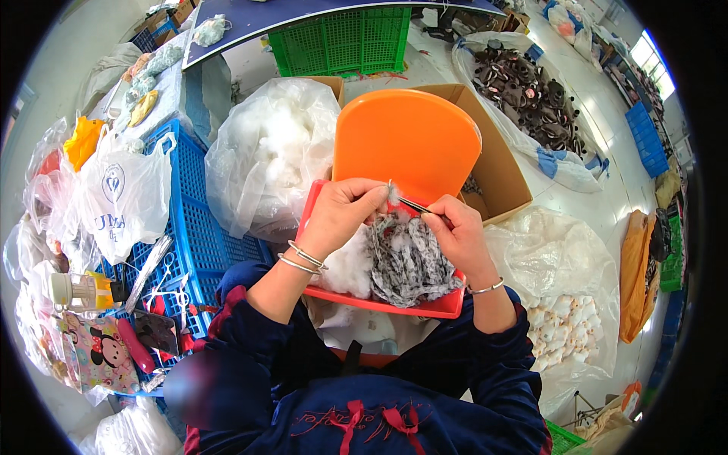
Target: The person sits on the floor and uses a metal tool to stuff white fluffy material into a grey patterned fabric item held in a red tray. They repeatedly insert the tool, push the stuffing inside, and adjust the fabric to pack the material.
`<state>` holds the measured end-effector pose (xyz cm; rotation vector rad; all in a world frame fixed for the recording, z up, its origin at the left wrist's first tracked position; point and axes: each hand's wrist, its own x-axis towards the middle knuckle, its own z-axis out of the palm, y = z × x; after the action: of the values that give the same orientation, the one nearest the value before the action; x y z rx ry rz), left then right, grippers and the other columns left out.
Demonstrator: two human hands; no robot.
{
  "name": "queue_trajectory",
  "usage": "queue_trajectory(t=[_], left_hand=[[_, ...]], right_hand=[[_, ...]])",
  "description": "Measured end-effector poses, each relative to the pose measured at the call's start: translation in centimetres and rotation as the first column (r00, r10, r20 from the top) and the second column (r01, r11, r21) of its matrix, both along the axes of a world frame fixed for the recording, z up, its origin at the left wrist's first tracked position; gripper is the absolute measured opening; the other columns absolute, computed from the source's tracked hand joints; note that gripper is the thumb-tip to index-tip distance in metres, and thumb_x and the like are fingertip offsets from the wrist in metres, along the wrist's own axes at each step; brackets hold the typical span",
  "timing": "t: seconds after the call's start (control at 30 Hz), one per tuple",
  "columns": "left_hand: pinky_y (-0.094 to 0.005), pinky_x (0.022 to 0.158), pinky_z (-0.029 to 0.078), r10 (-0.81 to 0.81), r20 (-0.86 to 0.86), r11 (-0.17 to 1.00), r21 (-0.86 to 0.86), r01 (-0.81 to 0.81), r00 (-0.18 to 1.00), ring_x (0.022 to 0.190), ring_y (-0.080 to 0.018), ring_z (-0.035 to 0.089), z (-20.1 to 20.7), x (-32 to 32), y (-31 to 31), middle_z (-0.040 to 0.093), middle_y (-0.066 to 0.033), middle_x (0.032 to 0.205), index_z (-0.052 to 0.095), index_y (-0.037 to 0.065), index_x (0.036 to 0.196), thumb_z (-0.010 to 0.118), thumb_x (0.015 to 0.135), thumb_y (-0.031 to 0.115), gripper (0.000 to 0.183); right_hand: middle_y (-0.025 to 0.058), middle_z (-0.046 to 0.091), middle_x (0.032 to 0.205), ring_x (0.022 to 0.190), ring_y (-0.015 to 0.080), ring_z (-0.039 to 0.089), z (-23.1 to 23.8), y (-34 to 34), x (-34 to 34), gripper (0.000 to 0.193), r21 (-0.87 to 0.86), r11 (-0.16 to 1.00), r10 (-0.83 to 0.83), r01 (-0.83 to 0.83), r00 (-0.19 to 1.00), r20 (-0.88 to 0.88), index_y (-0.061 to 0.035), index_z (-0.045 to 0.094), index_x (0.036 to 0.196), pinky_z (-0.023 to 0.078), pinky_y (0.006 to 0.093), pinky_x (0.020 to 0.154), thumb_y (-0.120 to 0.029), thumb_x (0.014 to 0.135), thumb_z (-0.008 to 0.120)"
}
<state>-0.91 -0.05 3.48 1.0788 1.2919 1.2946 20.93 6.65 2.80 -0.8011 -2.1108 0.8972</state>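
Above a red tray (456, 302) in my lap, my left hand (341, 214) pinches a small grey fluffy piece (393, 195) between thumb and fingers. My right hand (461, 233) grips dark, slim tweezers (413, 205), their tip at the fluffy piece. Whether the tip has entered it is too small to tell. White stuffing (350, 265) fills the tray's left part. Beside it lies a heap of grey and white fuzzy strips or tubes (413, 262), below my right hand.
An orange chair back (409, 140) rises just beyond the tray, with a cardboard box (500, 171) behind it. Bags of white stuffing (277, 144), dark pieces (523, 95) and white pieces (565, 326) stand around. Blue crates (201, 227) at left carry scissors (182, 299) and a bottle (76, 290).
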Motion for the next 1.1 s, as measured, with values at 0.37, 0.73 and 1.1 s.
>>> queue_trajectory(t=[0.37, 0.73, 1.1], left_hand=[[-0.0195, 0.053, 0.046, -0.074, -0.025, 0.986, -0.149, 0.069, 0.997, 0.059, -0.0049, 0.056, -0.3, -0.3, 0.3, 0.064, -0.0005, 0.07, 0.069, 0.0, 0.088, 0.063, 0.093, 0.019, 0.021], [-0.0185, 0.049, 0.042, -0.036, 0.185, 0.968, -0.238, 0.081, 0.982, 0.056, -0.0052, 0.055, 0.2, -0.9, 0.3, 0.063, 0.0008, 0.071, 0.068, 0.004, 0.087, 0.062, 0.094, 0.025, 0.023], [-0.0179, 0.048, 0.041, -0.055, 0.306, 0.965, -0.227, 0.128, 0.951, 0.056, -0.005, 0.053, 0.5, -1.0, 0.1, 0.062, 0.0005, 0.072, 0.068, 0.003, 0.088, 0.061, 0.095, 0.023, 0.022]], right_hand=[[0.0097, 0.058, 0.071, 0.059, 0.0206, 0.056, 0.5, 0.1, 0.2, 0.013, 0.02, 0.999, 0.026, -0.029, 0.988, 0.153, -0.0023, 0.062, 0.087, 0.044, 0.0308, 0.055, -0.01, 0.082, 0.071], [0.0068, 0.059, 0.078, 0.063, 0.0158, 0.054, 1.3, 0.5, 1.1, 0.017, 0.113, 0.993, 0.02, -0.021, 1.0, 0.014, -0.0008, 0.063, 0.089, 0.045, 0.0269, 0.058, -0.004, 0.077, 0.074], [0.0086, 0.059, 0.075, 0.062, 0.0214, 0.058, 1.0, 0.5, 0.7, 0.012, 0.158, 0.987, -0.015, 0.011, 1.0, 0.021, -0.0002, 0.061, 0.081, 0.045, 0.0301, 0.055, -0.002, 0.078, 0.073]])
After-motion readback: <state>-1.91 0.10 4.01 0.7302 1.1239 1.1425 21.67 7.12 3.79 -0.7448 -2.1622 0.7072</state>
